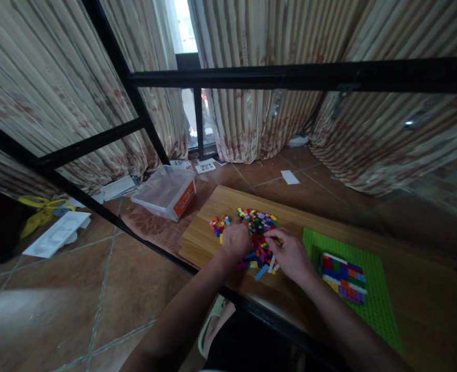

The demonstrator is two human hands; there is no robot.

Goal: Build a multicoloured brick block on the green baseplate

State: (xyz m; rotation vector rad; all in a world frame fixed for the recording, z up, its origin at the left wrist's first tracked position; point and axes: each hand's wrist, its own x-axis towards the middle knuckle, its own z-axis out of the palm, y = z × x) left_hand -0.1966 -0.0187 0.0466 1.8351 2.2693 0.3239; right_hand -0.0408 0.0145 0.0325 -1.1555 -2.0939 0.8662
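Many small colourful toy building bricks (257, 219) lie in a loose heap on the wooden table (198, 235). My left hand (237, 239) is over the left side of the heap, its fingers curled down and mostly hidden behind its back. At the heap's right edge, my right hand (289, 254) has thumb and fingertips brought together; whatever may be between them is too small to make out. A longer light-blue brick (261, 272) lies at the near side. To the right, a block of joined multicoloured bricks (344, 277) rests on a green studded baseplate (381, 289).
A clear plastic box (165, 191) with an orange label stands on a mat left of the table. A black metal frame bar (166, 253) runs along the near side. White trays (60, 235) and papers (289, 177) lie on the tiled floor; curtains (247, 124) hang behind.
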